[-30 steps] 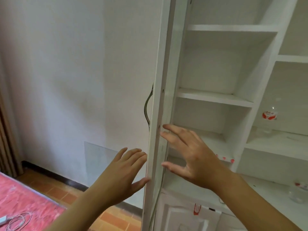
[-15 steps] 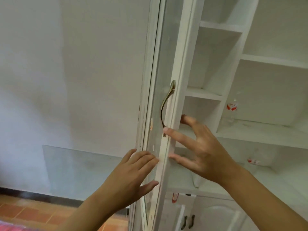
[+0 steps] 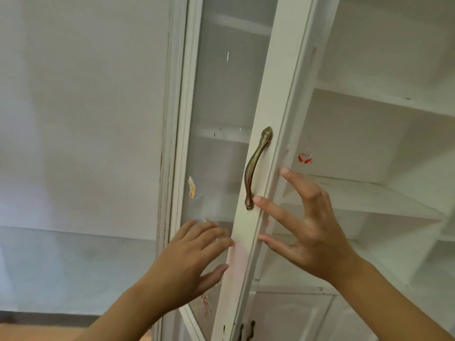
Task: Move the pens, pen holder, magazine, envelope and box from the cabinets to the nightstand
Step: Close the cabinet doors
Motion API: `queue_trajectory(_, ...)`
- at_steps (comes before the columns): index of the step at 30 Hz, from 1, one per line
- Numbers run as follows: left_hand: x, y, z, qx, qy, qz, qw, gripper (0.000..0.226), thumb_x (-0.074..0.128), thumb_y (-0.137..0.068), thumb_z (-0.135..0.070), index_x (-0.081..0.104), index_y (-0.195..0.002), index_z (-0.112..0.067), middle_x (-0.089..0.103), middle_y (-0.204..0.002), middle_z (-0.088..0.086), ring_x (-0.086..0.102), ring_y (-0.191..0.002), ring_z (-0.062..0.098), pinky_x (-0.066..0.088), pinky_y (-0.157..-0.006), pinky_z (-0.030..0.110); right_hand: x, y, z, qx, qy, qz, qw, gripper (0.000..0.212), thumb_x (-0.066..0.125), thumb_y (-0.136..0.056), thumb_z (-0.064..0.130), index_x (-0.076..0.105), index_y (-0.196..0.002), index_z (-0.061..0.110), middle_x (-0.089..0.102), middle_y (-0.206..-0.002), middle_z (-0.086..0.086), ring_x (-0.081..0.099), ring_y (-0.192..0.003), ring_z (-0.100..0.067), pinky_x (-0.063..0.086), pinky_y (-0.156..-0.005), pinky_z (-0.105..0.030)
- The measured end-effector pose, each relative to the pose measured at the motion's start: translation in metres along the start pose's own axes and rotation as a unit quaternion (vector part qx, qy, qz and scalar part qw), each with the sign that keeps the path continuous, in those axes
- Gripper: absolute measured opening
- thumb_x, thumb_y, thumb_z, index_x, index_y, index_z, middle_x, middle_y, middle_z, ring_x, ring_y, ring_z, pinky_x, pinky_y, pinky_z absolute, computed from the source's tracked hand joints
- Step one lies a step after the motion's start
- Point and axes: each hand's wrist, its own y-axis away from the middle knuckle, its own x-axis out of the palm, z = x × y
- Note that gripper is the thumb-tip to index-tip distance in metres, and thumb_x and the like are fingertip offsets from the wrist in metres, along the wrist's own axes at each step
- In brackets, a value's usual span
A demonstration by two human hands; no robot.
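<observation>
The left hand (image 3: 189,257), fingers straight and close together, lies flat against the glass pane (image 3: 216,99) and painted frame of a white cabinet door (image 3: 268,134), its thumb angled toward 3 o'clock along the door's edge. At 3 o'clock from it, the right hand (image 3: 310,232) is spread wide with fingers apart and holding nothing; its index fingertip touches the frame just beside the lower end of the door handle (image 3: 257,168), another fingertip reaches the door's outer edge toward 12 o'clock, and the thumb points toward 9 o'clock at the frame. The handle is a slim, curved bar of aged brass-coloured metal with ornate, leaf-shaped ends, mounted upright on the smooth, glossy stile. The pane is clear and shows flat white shelves behind it; a small orange-and-white sticker (image 3: 191,187) sits on the glass at 9 o'clock from the handle. At 3 o'clock of the door, the open cabinet (image 3: 369,134) is built of plain white boards forming boxy compartments, with a red-and-white label (image 3: 304,158) visible near the door's edge. Two small dark handles (image 3: 247,328) stand at 6 o'clock on a lower door. A pale matte wall (image 3: 86,119) fills the 9 o'clock side. None of the pens, pen holder, magazine, envelope or box can be made out.
</observation>
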Motion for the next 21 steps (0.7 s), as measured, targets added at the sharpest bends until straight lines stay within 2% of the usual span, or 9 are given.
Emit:
queue_trajectory(6,0.014,-0.036,0.000,0.000,-0.023,0.015,1.000,0.046,0.048,-0.100,-0.055,0.051,-0.143,-0.038,0.054,-0.144,-0.012,0.048,-0.137,0.015,0.041,-0.116,0.045,0.011,0.017,-0.044,-0.020,0.016,-0.012,1.000,0.064,0.079,-0.091,0.050,0.060,-0.146,0.023,0.036,-0.165,-0.012,0.031,-0.155,-0.037,0.036,-0.111,-0.065)
queue_trajectory(12,0.035,-0.074,-0.007,-0.005,-0.049,0.031,0.998,0.048,0.046,-0.100,-0.055,0.050,-0.144,-0.037,0.054,-0.146,-0.008,0.047,-0.137,0.017,0.039,-0.117,0.045,0.018,0.029,-0.089,-0.034,0.039,-0.010,0.999,0.058,0.072,-0.096,0.050,0.062,-0.145,0.020,0.040,-0.164,-0.011,0.030,-0.155,-0.035,0.034,-0.114,-0.064)
queue_trajectory(21,0.077,-0.132,-0.009,-0.018,-0.117,0.027,0.993,0.050,0.042,-0.096,-0.058,0.052,-0.140,-0.036,0.049,-0.154,0.001,0.047,-0.142,0.029,0.043,-0.113,0.057,0.051,0.041,-0.161,-0.059,0.038,0.017,0.997,0.059,0.068,-0.099,0.049,0.060,-0.146,0.015,0.045,-0.162,-0.006,0.027,-0.158,-0.027,0.034,-0.116,-0.059)
